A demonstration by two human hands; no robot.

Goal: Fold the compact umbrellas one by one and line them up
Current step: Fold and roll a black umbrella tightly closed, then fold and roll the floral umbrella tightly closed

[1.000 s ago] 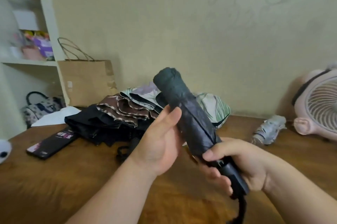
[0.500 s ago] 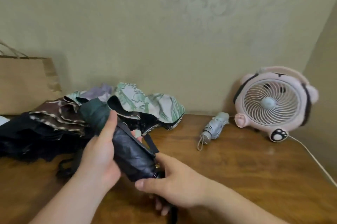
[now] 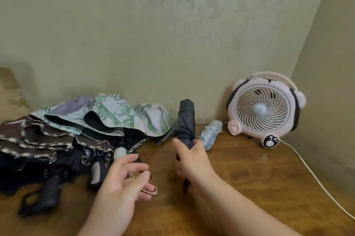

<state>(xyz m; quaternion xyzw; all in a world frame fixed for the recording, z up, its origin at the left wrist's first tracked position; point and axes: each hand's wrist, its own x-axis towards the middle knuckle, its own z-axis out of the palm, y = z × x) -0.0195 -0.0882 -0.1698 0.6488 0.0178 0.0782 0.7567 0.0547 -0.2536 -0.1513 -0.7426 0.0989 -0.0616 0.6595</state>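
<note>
Umbrella folded, bound for the row.
Right hand clasped it beside the grey umbrella, probably to align them; left hand kept its fingers loose.

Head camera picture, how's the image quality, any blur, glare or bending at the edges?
Head view: soft, even light, no hard glare, only a faint sheen on the wooden table; the left hand and the right hand gripping the black umbrella look slightly smeared, the pink fan sharper; the wall corner leans from wide-angle bending.
</note>
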